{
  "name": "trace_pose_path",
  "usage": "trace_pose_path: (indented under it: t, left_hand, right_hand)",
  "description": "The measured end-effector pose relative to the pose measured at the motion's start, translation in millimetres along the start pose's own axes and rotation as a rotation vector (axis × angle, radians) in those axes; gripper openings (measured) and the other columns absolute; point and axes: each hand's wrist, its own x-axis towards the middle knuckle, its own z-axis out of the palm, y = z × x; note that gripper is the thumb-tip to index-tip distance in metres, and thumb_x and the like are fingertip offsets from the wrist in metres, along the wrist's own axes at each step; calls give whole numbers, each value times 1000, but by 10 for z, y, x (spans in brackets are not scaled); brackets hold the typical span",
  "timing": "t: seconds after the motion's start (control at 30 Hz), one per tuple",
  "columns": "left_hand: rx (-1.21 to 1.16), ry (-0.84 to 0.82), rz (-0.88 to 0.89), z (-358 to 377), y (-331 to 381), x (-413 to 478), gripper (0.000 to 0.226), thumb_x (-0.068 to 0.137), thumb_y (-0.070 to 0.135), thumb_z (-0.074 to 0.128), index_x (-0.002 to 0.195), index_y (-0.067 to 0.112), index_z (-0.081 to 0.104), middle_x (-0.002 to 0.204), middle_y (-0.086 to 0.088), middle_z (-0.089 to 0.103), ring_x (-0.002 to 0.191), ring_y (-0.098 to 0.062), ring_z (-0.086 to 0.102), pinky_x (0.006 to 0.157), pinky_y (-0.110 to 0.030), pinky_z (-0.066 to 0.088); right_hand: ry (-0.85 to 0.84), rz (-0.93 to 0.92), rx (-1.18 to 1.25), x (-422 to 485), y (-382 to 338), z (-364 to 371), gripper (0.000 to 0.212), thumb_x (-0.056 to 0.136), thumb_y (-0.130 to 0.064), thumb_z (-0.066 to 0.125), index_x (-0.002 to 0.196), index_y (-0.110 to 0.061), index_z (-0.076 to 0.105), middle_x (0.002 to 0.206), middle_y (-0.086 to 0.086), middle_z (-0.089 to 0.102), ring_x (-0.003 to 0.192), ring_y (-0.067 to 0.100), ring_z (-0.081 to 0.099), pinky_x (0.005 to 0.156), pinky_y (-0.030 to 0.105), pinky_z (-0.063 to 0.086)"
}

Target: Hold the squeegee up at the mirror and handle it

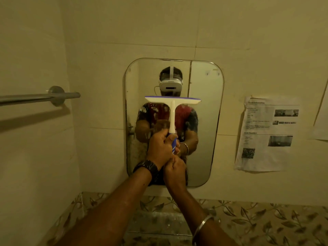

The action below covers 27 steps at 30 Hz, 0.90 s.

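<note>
A white squeegee (172, 107) with a blue-edged blade and a blue-and-white handle stands upright against a wall mirror (205, 125). Its blade lies across the mirror's middle, level and wide. My left hand (159, 148) grips the handle's blue part, a dark watch on its wrist. Just below it my right hand (174, 170) curls around the handle's lower end, a metal bangle further down that forearm. The mirror's lower half looks wet and smeared; it reflects a person with a headset.
A metal towel bar (40, 97) sticks out from the left wall at head height. Printed paper sheets (266, 134) hang on the tiled wall right of the mirror. A leaf-patterned tile border (257, 221) runs along the wall below.
</note>
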Motion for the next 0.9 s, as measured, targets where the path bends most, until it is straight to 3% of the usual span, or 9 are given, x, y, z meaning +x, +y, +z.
trace_pose_path:
  t: [0.13,0.23,0.33,0.47,0.57,0.63,0.73,0.9]
  left_hand:
    - [-12,-5,-13,-44,-91,-193,13,105,20,55,100,15,65,86,-19,72,67,-22,69,62,-29,63]
    - [-28,4,42,-104,89,-141,15,106,23,54,102,14,66,83,-11,72,66,-23,71,65,-38,64]
    - [-36,27,97,-189,317,61,24,105,29,57,104,8,67,85,-14,73,70,-28,72,68,-48,65]
    - [51,94,92,-347,289,301,46,86,64,58,99,23,72,86,-9,77,76,-36,76,72,-56,64]
    - [3,81,66,-351,207,225,27,100,40,62,101,15,72,87,-15,75,74,-34,74,71,-58,64]
    - [-41,72,37,-338,104,129,20,105,22,58,105,5,69,84,-17,72,67,-28,71,68,-50,65]
    - [-61,71,-22,-348,-92,-48,21,106,18,55,106,-1,66,81,-17,71,60,-22,68,62,-39,63]
    - [-108,44,-8,-434,9,-154,23,108,18,52,107,-1,66,79,-13,71,61,-24,68,63,-41,63]
  right_hand:
    - [4,-28,-41,-207,73,5,38,102,-34,39,68,-28,53,61,-7,57,51,7,51,51,29,42]
    - [14,-112,-12,-157,-174,-8,41,108,-28,40,69,-27,53,61,-9,55,51,6,51,50,22,41]
    - [50,-197,-7,67,-480,31,42,107,-32,40,68,-27,52,61,-3,56,51,8,48,48,35,44]
    - [42,-202,-70,246,-553,156,48,105,-47,35,66,-24,51,60,2,55,51,12,46,48,42,43]
    - [21,-167,-90,201,-391,220,53,103,-51,33,67,-19,53,61,6,57,51,19,48,47,47,45]
    - [-6,-124,-118,96,-263,243,52,103,-51,32,67,-20,52,60,6,56,50,18,47,47,46,44]
    - [-30,-76,-157,-112,-131,240,46,103,-47,32,66,-26,50,58,0,53,50,11,45,48,39,42]
    - [-10,-136,-138,-262,-272,243,46,107,-44,34,68,-26,51,59,-2,55,49,8,47,48,38,43]
